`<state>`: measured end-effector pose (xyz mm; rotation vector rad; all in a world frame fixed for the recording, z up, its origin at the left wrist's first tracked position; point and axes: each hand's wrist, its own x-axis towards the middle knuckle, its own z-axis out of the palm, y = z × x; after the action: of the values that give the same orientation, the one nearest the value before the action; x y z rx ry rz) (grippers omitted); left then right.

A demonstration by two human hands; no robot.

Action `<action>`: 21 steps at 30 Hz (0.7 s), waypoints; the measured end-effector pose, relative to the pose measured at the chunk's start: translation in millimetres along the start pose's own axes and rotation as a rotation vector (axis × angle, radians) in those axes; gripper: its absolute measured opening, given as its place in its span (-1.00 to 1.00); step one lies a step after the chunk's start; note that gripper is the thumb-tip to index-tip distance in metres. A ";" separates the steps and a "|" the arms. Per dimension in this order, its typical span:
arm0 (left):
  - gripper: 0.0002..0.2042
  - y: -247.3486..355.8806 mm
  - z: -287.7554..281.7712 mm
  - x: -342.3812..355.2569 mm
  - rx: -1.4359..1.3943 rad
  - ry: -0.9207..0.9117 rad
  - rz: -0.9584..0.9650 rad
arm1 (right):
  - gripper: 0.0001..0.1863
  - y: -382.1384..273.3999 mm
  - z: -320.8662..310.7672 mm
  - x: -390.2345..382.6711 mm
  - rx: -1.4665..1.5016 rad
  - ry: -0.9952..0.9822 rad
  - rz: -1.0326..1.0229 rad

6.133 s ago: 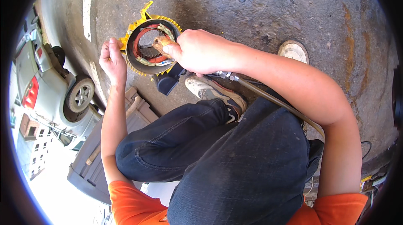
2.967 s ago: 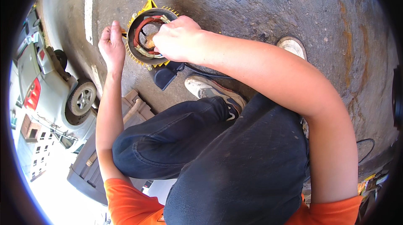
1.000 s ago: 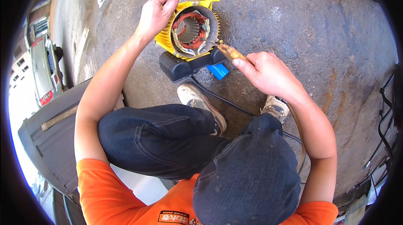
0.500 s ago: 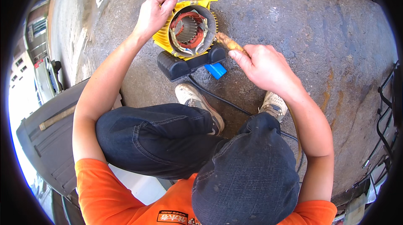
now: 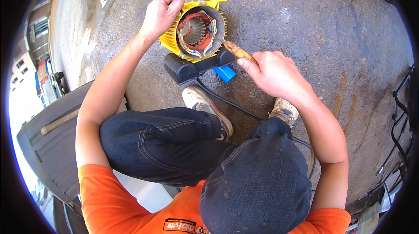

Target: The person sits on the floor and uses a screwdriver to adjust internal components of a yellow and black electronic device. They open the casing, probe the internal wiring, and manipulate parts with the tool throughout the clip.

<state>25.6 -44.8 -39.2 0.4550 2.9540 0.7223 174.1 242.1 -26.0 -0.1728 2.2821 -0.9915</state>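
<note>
A yellow finned electric motor housing (image 5: 214,12) sits on the ground with its round open end facing up toward me. Inside it, reddish windings (image 5: 204,42) ring a slotted metal core. My left hand (image 5: 162,12) rests at the housing's upper left edge, fingers curled and thumb along the rim. A hand tool with a worn wooden handle (image 5: 239,52) is gripped in my right hand (image 5: 276,71). Its short metal end reaches the right side of the housing's opening; the tip's exact shape is too small to tell. Below the opening is a black box-like part (image 5: 181,67).
A flat blue piece (image 5: 225,73) lies just under the housing. From there a black cable (image 5: 231,103) runs between my shoes (image 5: 203,103). Dark cables (image 5: 399,133) lie at the far right. At left stands a large dark grey panelled object (image 5: 52,142).
My right hand has shifted slightly down, and the tool's metal end now shows over the opening's right rim. My left hand and the motor housing look unchanged.
</note>
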 end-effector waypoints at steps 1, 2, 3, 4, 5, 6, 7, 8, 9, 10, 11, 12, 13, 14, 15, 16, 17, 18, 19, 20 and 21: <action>-0.55 1.0 -0.3 -0.3 0.000 -0.002 -0.002 | -0.43 1.8 1.0 0.9 -0.009 0.023 -0.017; -0.55 2.0 -0.6 -0.3 -0.001 -0.004 -0.004 | -0.43 1.0 -0.1 0.7 -0.009 0.038 -0.015; -0.55 2.3 -1.4 -0.7 0.001 -0.005 -0.007 | -0.44 -1.6 -2.2 0.4 -0.010 0.053 -0.016; -0.54 1.6 -1.2 -0.8 -0.004 -0.007 -0.012 | -0.44 -3.6 -4.1 -0.1 -0.010 0.068 -0.017; -0.54 0.4 -0.6 -0.8 -0.008 -0.009 -0.018 | -0.44 -4.9 -5.8 -0.7 -0.016 0.068 -0.021; -0.54 -0.3 0.0 -1.0 -0.012 -0.012 -0.024 | -0.44 -5.7 -7.1 -1.5 -0.021 0.067 -0.025; -0.54 -0.4 -0.1 -1.1 -0.007 -0.010 -0.023 | -0.44 -6.1 -7.4 -2.1 -0.027 0.066 -0.029; -0.54 -0.4 -0.7 -1.1 -0.002 -0.009 -0.022 | -0.44 -5.5 -4.8 -2.1 -0.035 0.068 -0.036; -0.54 -0.2 -0.6 -0.5 0.002 -0.007 -0.021 | -0.44 -3.9 -1.0 -1.8 -0.045 0.070 -0.040; -0.54 0.2 -0.4 -0.1 0.001 -0.011 -0.022 | -0.44 -2.9 1.0 -1.5 -0.055 0.072 -0.045; -0.54 0.7 -0.3 0.0 0.000 -0.014 -0.023 | -0.44 -3.6 -0.4 -1.6 -0.058 0.084 -0.046; -0.54 0.6 -0.7 -0.4 0.002 -0.017 -0.026 | -0.44 -5.7 -2.3 -1.8 -0.060 0.095 -0.050; -0.54 0.2 -0.5 -0.8 -0.002 -0.013 -0.030 | -0.44 -7.4 -3.1 -1.5 -0.062 0.106 -0.053; -0.54 -0.4 -0.1 -1.4 -0.005 -0.009 -0.035 | -0.44 -8.8 -2.5 -0.7 -0.054 0.113 -0.067; -0.54 -0.2 0.8 -1.2 -0.010 -0.006 -0.037 | -0.45 -10.0 -2.0 -0.1 -0.046 0.122 -0.079; -0.54 -0.2 0.8 -1.0 -0.005 -0.008 -0.033 | -0.45 -11.0 -1.4 0.5 -0.039 0.130 -0.091; -0.54 -0.5 0.0 -0.9 0.001 -0.010 -0.029 | -0.45 -11.8 -0.3 1.0 -0.026 0.132 -0.110; -0.54 -0.7 -0.5 -0.7 0.005 -0.011 -0.024 | -0.45 -12.3 1.5 1.6 -0.015 0.135 -0.130; -0.54 0.2 -1.4 0.1 0.019 -0.030 -0.044 | -0.45 -11.9 3.1 1.8 -0.004 0.139 -0.149; -0.54 1.7 -2.7 1.5 0.032 -0.048 -0.065 | -0.48 -10.9 4.7 1.9 -0.009 0.155 -0.124; -0.54 2.2 -4.2 2.1 0.049 -0.066 -0.090 | -0.50 -10.1 5.8 2.9 -0.012 0.168 -0.103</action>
<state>23.6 -44.2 -34.4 0.3399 2.9143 0.6141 174.1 230.4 -23.4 -0.2217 2.4528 -1.0812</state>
